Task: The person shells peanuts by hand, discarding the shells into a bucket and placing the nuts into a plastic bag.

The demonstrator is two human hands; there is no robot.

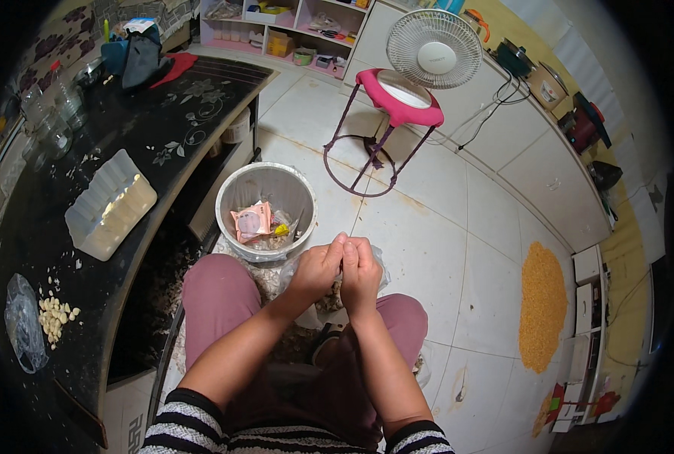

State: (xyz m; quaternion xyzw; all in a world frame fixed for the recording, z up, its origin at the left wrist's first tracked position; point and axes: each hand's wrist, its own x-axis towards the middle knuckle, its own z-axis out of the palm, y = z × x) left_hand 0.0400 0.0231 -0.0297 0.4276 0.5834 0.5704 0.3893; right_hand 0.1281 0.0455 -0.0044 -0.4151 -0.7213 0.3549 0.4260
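Note:
My left hand (319, 269) and my right hand (360, 277) meet in front of my knees, thumbs side by side and fingers curled in. Whatever they pinch between them is hidden by the fingers. Below them a thin clear plastic bag (383, 281) lies spread, with brownish bits (329, 300) partly visible in it. Just beyond my left hand stands a grey bin (300, 191) holding a pink packet (252, 222) and other wrappers. On the black table to my left, peeled garlic cloves (55, 318) lie in a small heap beside a crumpled clear bag (25, 324).
A white plastic tub (87, 227) with pale pieces inside sits on the black table (144, 181), near glass jars (57, 132). Ahead, a fan (435, 57) rests on a pink stool (409, 113). Yellow grain (543, 306) is spread on the floor at right, near white cabinets (530, 163).

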